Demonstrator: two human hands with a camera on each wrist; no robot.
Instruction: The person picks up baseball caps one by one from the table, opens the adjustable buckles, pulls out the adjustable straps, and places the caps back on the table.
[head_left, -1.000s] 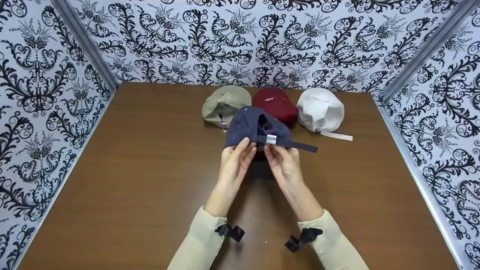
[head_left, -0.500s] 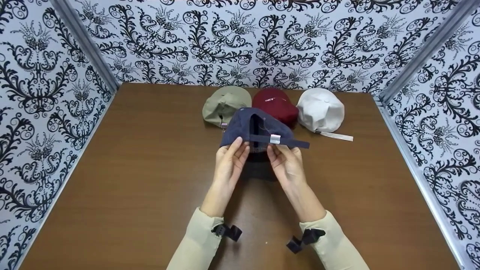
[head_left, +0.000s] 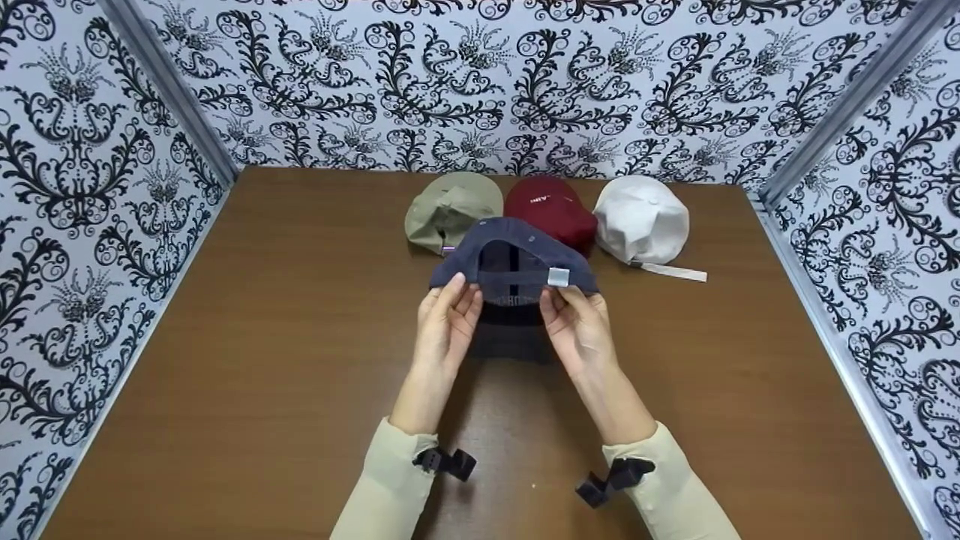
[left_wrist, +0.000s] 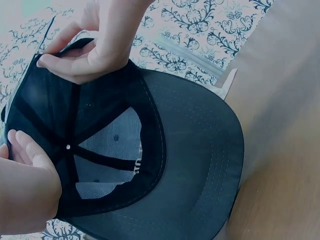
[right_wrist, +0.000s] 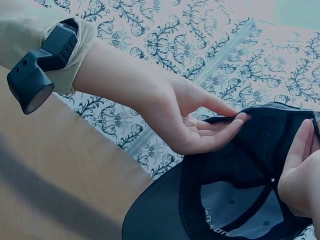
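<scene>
A navy baseball cap [head_left: 574,262] is held up above the table, its back opening facing me and its dark brim [left_wrist: 200,155] pointing down. My left hand [head_left: 444,330] pinches the cap's rear edge left of the opening, thumb outside and fingers inside. On the opposite side, my right hand [head_left: 585,334] pinches that edge below the silver clasp [head_left: 558,277]. The back strap [head_left: 517,278] stretches across the opening between both hands. Pale lettering on the front panel shows from inside through the opening. The strap's loose end is hidden in the head view.
Behind the held cap, an olive cap [head_left: 457,199], a red cap [head_left: 551,202] and a white cap [head_left: 652,217] stand in a row on the brown table [head_left: 262,337]. The white cap's strap [head_left: 675,273] sticks out rightward. Patterned panels [head_left: 450,82] enclose the table's back and sides.
My hands have moved apart, mostly the left hand going leftward. The back opening has widened, and the clasp has slid right along the strap. The strap's free end no longer shows past the clasp.
</scene>
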